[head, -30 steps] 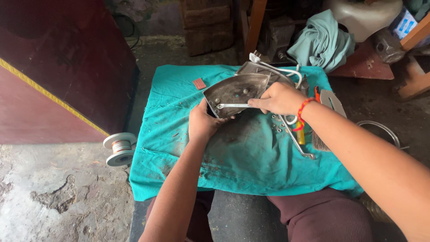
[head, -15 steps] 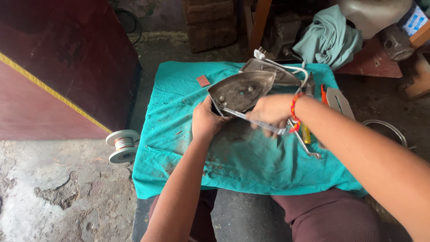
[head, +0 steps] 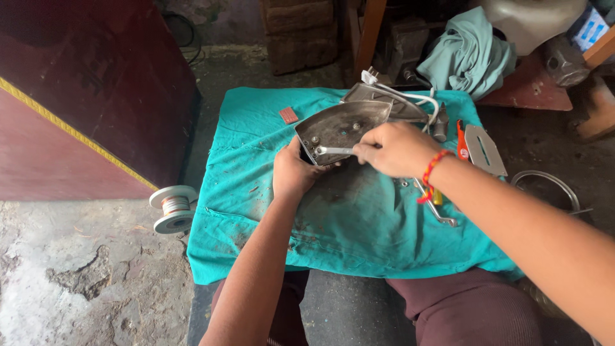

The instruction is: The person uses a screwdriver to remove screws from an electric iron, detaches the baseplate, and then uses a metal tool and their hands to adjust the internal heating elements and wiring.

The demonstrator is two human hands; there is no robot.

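Note:
A grey metal iron soleplate (head: 343, 125) lies tilted on the teal cloth (head: 346, 224), its inner side with bolts facing up. My left hand (head: 293, 172) grips its near left corner from below. My right hand (head: 398, 149) is closed around a small silver wrench (head: 333, 151), whose head rests on a bolt at the plate's left end. A red thread band circles my right wrist.
Behind the plate lie a second metal plate (head: 384, 106) and a white cord with plug (head: 410, 97). A flat metal piece (head: 485, 148), an orange-handled tool (head: 461, 144) and a small red pad (head: 288, 115) lie on the cloth. A wire spool (head: 174, 206) stands on the floor at left.
My right hand has lifted from low over the plate's near edge back up to its left end, wrench head on a bolt. The left hand keeps its hold.

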